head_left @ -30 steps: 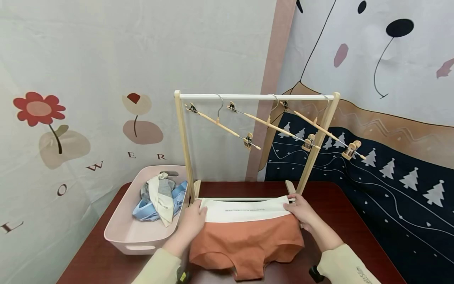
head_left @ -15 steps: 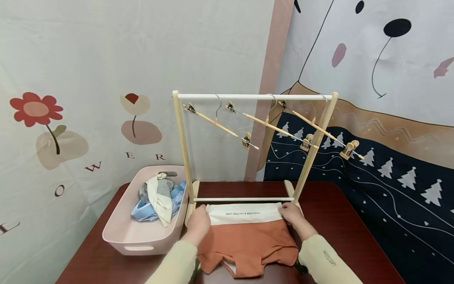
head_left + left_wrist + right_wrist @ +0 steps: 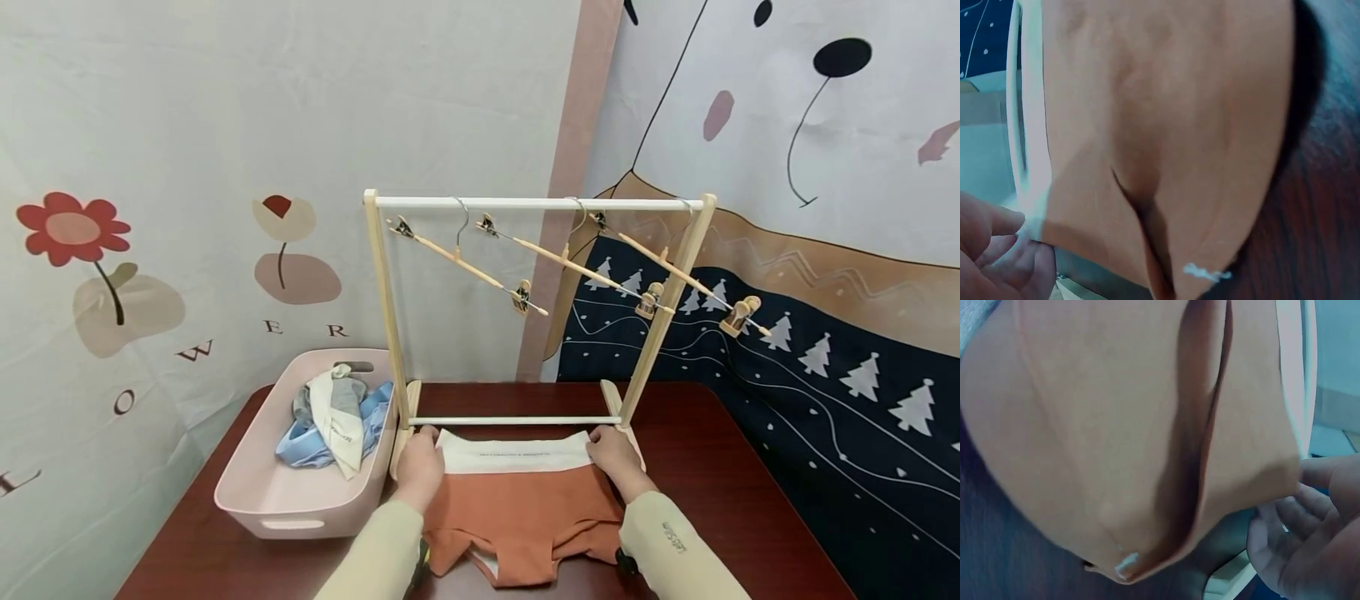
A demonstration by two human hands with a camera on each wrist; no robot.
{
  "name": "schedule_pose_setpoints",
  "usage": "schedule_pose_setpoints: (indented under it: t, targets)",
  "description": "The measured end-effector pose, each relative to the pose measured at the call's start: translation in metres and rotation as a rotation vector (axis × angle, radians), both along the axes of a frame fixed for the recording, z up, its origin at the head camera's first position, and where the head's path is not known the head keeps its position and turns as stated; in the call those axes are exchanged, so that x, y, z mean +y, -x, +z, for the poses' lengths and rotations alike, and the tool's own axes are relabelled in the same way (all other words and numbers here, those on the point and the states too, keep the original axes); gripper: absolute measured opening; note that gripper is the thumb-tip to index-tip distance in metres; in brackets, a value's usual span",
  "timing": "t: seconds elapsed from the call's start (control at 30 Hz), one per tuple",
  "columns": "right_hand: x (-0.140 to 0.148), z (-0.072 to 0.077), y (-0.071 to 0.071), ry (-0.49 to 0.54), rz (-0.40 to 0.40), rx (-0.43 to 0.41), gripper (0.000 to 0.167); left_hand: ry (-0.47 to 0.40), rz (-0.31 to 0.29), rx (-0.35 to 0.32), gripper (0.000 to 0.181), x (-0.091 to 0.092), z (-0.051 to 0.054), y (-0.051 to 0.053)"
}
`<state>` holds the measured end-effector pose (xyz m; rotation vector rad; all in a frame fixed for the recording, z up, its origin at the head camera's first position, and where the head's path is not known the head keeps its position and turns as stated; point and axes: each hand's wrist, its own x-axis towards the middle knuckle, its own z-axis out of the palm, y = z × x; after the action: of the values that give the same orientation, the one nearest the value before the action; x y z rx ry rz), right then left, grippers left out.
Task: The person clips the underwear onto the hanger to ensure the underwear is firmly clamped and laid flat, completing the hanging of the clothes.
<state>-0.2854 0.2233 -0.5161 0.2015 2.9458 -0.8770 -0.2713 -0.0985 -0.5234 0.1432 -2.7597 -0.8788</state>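
A pair of orange underpants (image 3: 517,512) with a white printed waistband (image 3: 513,455) is spread over the front of the table, its lower edge toward me. My left hand (image 3: 420,468) pinches the left end of the waistband, and my right hand (image 3: 617,457) pinches the right end. In the left wrist view, the left thumb and fingers (image 3: 1007,222) meet at the corner of the underpants (image 3: 1166,125). The right wrist view has the right hand (image 3: 1310,519) gripping the opposite corner, with the cloth (image 3: 1116,425) sagging in folds.
Just behind the underpants stands a wooden rack (image 3: 390,317) with a white top rail (image 3: 525,203). Three clip hangers, including the middle hanger (image 3: 564,260), hang from it. At left, a pink basket (image 3: 247,492) holds blue, grey and cream clothes (image 3: 341,417). The table (image 3: 720,500) is dark red.
Both hands have come lower and nearer to each other with the underpants, away from the rack's bottom bar. In the last half second the waistband has slackened slightly between them.
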Motion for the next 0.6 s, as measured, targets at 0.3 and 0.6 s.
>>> schedule_pose_setpoints:
  t: [0.3, 0.6]
  targets:
    - [-0.022, 0.008, -0.025, -0.256, 0.319, 0.181, 0.035, 0.252, -0.286, 0.017, 0.044, 0.012, 0.003, -0.025]
    - [-0.035, -0.006, -0.056, -0.348, 0.570, -0.069, 0.071, 0.366, -0.526, -0.230, 0.067, 0.018, 0.004, -0.047]
